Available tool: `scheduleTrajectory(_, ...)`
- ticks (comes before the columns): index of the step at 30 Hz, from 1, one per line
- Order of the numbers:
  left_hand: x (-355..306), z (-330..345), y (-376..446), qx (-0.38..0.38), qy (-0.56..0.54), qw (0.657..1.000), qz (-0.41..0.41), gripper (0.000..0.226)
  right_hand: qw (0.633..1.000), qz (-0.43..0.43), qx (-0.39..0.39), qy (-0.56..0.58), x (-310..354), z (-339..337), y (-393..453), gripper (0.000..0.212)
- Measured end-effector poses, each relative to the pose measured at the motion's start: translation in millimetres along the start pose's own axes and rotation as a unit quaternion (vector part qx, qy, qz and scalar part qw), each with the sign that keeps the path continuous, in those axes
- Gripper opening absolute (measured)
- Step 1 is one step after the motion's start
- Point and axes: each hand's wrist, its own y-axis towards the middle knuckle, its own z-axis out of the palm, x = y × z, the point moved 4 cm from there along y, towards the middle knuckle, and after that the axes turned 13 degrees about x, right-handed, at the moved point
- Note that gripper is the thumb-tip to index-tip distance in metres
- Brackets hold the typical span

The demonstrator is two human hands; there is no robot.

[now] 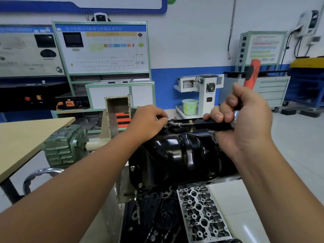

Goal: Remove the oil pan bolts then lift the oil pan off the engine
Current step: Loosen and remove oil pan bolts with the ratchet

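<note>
Head view: a glossy black oil pan (177,153) is seen mounted on the engine, centre frame. A ratchet wrench (212,124) is gripped by the right hand (245,118) at the pan's far edge, its extension pinched by the left hand (149,120). A cylinder head (201,213) lies below.

Legible text: none. Training board (102,48), left of the white machine stand (205,92): blue header strip carrying a line of characters, too blurred to read. Poster panel (263,48), right of that stand: coloured text rows, unreadable. No brands, numbers or signs readable.
</note>
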Motion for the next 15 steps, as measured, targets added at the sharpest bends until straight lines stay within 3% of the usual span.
scheduleTrajectory(15, 5.2, 2.5, 3.8, 0.008, -0.006, 1.0, -0.009, 0.016, 0.993, -0.081, 0.026, -0.087, -8.6, 4.3, -17.4, 0.042)
